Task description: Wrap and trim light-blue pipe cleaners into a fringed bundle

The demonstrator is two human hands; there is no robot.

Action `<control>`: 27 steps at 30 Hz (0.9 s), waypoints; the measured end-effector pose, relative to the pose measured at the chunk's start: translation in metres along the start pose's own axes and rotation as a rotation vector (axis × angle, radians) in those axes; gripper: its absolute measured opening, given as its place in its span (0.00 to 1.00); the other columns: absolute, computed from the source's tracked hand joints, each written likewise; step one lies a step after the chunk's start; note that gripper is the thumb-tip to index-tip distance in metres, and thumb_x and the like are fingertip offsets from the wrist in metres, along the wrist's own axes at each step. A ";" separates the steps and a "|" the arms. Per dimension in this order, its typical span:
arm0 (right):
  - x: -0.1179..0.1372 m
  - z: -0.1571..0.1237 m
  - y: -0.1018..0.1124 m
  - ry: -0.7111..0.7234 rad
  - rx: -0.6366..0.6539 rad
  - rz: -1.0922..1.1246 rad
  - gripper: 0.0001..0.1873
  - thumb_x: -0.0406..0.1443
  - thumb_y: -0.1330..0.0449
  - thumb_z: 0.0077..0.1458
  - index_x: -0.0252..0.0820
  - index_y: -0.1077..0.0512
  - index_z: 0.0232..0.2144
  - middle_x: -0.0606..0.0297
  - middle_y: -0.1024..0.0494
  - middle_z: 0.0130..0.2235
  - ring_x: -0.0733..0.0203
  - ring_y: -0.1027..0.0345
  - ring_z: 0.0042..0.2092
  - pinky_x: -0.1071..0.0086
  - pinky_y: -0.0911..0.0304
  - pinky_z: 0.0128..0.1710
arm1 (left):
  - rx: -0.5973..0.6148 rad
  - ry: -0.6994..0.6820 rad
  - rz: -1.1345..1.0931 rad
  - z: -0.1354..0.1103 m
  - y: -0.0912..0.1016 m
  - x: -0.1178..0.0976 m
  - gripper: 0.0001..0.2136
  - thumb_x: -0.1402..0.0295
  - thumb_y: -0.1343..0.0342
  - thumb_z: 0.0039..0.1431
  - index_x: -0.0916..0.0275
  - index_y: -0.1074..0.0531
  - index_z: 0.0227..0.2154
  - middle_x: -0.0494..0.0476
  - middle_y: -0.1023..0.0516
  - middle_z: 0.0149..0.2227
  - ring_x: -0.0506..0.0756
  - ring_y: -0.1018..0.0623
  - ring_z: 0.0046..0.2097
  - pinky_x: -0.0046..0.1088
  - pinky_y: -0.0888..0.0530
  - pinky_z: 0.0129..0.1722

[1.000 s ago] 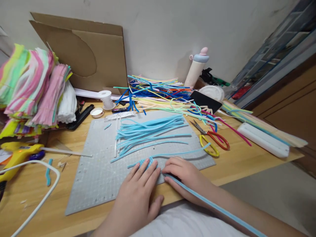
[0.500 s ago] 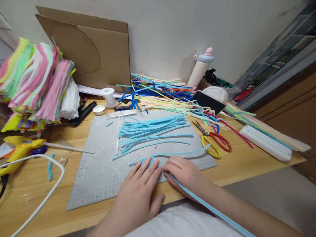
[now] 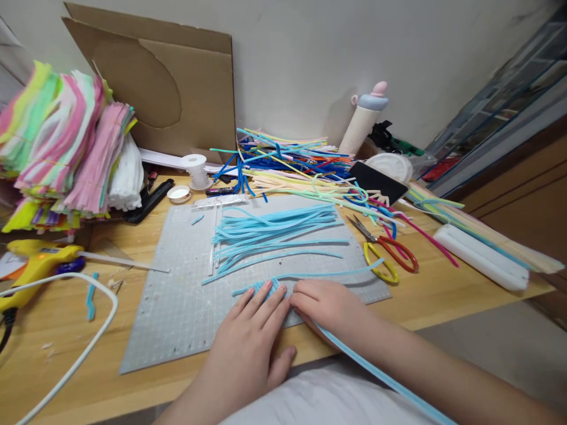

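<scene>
My left hand [image 3: 252,336] lies flat, fingers stretched out, pressing a small folded bundle of light blue pipe cleaner [image 3: 262,287] onto the grey cutting mat [image 3: 177,295]. My right hand [image 3: 330,307] rests beside it with fingers curled, pinching a long light blue pipe cleaner [image 3: 376,375] that trails back over my forearm toward my lap. A loose pile of light blue pipe cleaners [image 3: 274,236] lies on the mat just beyond both hands.
Red and yellow scissors [image 3: 385,255] lie right of the mat. A heap of mixed coloured pipe cleaners [image 3: 301,168], a thread spool [image 3: 196,171] and a bottle [image 3: 363,118] stand behind. A yellow glue gun [image 3: 35,265] and fluffy coloured bundles [image 3: 66,147] are left. A white box [image 3: 481,257] is right.
The hands have hardly moved; the view has shifted slightly, and the long strand runs a little lower over my right forearm.
</scene>
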State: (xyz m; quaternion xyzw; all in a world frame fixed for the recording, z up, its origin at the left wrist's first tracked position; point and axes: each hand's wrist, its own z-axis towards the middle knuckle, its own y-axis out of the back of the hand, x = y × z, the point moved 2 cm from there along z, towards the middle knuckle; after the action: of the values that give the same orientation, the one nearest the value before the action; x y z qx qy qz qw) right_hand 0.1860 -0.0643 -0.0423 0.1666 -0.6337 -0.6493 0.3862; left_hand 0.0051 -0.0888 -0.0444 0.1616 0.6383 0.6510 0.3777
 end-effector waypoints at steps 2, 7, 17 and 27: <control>0.002 0.005 0.008 -0.003 0.041 0.035 0.10 0.30 0.51 0.58 0.39 0.30 0.37 0.62 0.27 0.35 0.60 0.36 0.36 0.70 0.44 0.34 | -0.012 0.009 -0.021 0.000 0.000 -0.001 0.30 0.61 0.48 0.55 0.61 0.46 0.60 0.57 0.42 0.62 0.62 0.42 0.63 0.45 0.41 0.60; 0.004 0.018 0.027 -0.041 0.201 0.061 0.08 0.29 0.49 0.57 0.39 0.30 0.35 0.62 0.26 0.35 0.61 0.34 0.35 0.71 0.44 0.32 | -0.048 0.096 -0.058 -0.001 0.000 -0.001 0.35 0.63 0.47 0.51 0.65 0.51 0.62 0.60 0.40 0.62 0.60 0.40 0.62 0.42 0.39 0.60; -0.005 0.023 0.037 -0.210 0.268 0.347 0.06 0.32 0.45 0.55 0.40 0.26 0.33 0.64 0.24 0.34 0.61 0.32 0.37 0.71 0.40 0.38 | 0.007 0.034 -0.033 -0.001 0.003 -0.001 0.34 0.63 0.47 0.54 0.58 0.51 0.63 0.53 0.45 0.64 0.61 0.43 0.63 0.45 0.41 0.60; -0.004 0.023 0.047 -0.275 0.050 0.579 0.05 0.33 0.44 0.57 0.39 0.28 0.32 0.67 0.27 0.31 0.66 0.36 0.32 0.74 0.41 0.33 | 0.003 0.018 -0.006 -0.002 0.000 0.000 0.32 0.62 0.47 0.54 0.59 0.48 0.62 0.54 0.45 0.64 0.61 0.44 0.63 0.46 0.41 0.59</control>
State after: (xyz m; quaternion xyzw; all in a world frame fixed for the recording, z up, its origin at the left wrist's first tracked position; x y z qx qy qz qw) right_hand 0.1860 -0.0403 0.0046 -0.1003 -0.7167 -0.5131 0.4615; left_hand 0.0036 -0.0903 -0.0447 0.1546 0.6432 0.6502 0.3736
